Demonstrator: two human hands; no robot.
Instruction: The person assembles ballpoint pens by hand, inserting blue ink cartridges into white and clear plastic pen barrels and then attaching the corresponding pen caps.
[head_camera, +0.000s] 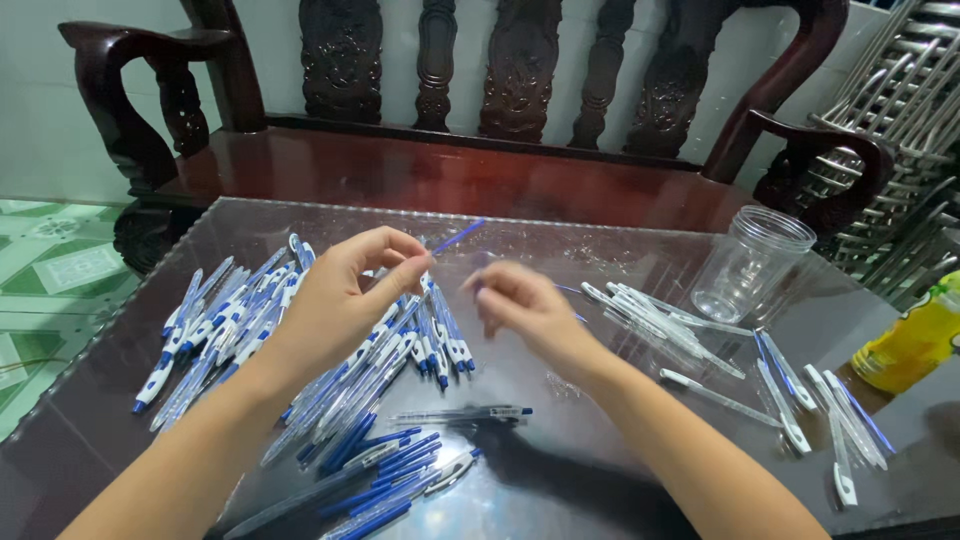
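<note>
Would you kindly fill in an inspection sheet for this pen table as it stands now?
Surface: glossy dark table, reflective.
Job's things: blue refill pinched in the left hand; right hand close by, fingers curled, what it holds cannot be told.
Clutter: blue-and-white pens heaped left; clear barrels right; empty clear jar; yellow bottle.
Grippers: both hands raised above the table.
Cables: nothing seen.
Surroundings: carved wooden bench, stacked metal chairs, tiled floor.
</note>
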